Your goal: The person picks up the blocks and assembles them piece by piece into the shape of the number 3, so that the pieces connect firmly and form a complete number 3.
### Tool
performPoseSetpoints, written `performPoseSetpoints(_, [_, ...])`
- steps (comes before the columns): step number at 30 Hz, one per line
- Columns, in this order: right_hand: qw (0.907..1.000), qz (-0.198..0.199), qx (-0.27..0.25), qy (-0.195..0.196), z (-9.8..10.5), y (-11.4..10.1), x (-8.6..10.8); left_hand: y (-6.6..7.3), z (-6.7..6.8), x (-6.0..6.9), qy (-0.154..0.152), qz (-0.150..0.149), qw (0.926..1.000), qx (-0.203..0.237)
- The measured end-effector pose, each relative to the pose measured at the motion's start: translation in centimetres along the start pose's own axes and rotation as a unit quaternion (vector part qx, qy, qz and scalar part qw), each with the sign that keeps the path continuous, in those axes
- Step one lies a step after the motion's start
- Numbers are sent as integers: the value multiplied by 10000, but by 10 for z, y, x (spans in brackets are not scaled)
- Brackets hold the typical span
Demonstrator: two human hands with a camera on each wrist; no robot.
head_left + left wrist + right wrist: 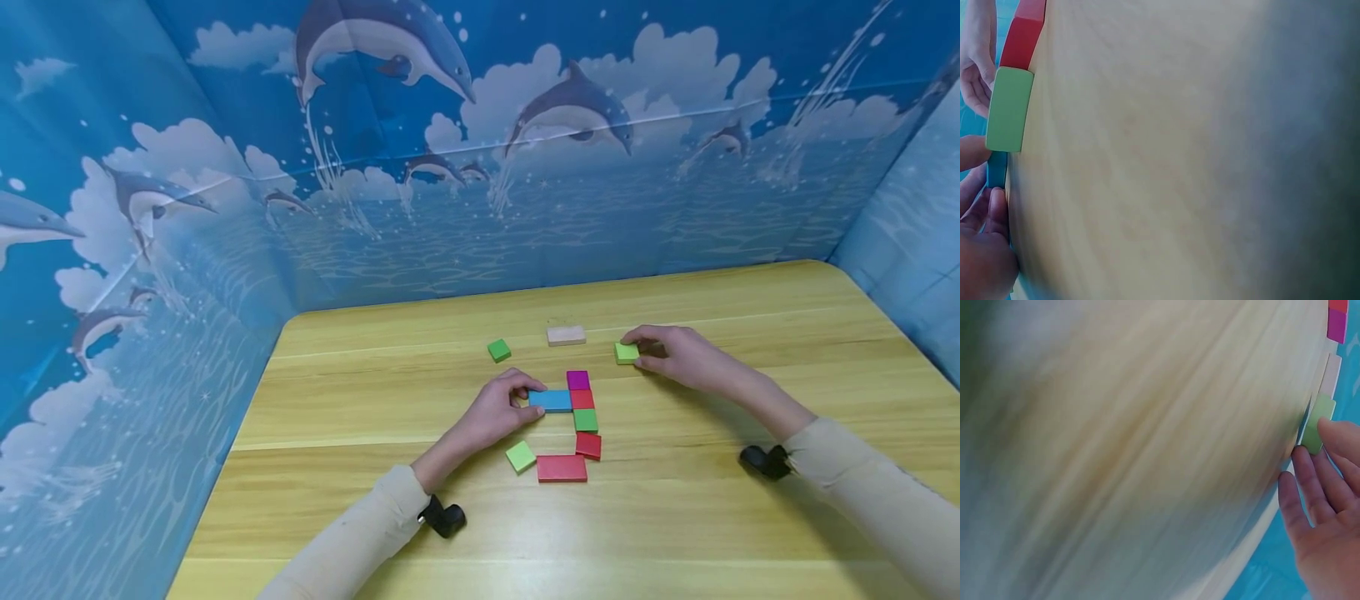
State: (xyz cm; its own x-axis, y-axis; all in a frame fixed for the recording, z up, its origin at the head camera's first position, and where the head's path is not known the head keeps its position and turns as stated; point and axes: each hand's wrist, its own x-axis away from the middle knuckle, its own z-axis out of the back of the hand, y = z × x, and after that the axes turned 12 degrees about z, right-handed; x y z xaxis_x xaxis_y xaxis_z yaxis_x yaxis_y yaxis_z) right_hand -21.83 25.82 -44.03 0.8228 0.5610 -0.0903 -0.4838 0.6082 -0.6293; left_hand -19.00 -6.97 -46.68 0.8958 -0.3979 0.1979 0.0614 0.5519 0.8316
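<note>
Lime-green square block (626, 353), pinched in the right hand (677, 357), needs level handling; left hand (498, 408) grips blue rectangular block (555, 402)

Blue dolphin-print backdrop (465, 250) behind and beside wood-grain table (675, 517).

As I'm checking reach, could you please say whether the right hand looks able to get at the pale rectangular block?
Probably yes: nothing stands between the right hand and the pale rectangular block except the lime-green square block it pinches, which it would likely have to release.
</note>
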Motion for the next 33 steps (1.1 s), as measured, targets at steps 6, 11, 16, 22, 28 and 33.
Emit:
performPoseSetpoints(6, [9999, 70, -98, -41, -3, -5, -5, 0, 1, 1, -2, 8, 10000, -38])
performPoseSetpoints(11, [9998, 58, -197, -38, -7, -8, -9, -1, 1, 0, -24, -5, 10000, 34])
performPoseSetpoints(16, [9998, 90, -187, -68, -11, -9, -13, -1, 0, 1, -35, -15, 10000, 76])
performPoseSetpoints(22, [9996, 89, -258, -73, -15, -12, -17, -1, 0, 0, -25, -19, 10000, -1])
performPoseSetpoints(28, [9993, 93, -336, -94, -18, -15, -22, -1, 0, 1, -24, 7, 10000, 1])
performPoseSetpoints(33, [9992, 106, -357, -152, -19, -18, -24, -2, -1, 1, -18, -6, 10000, -24])
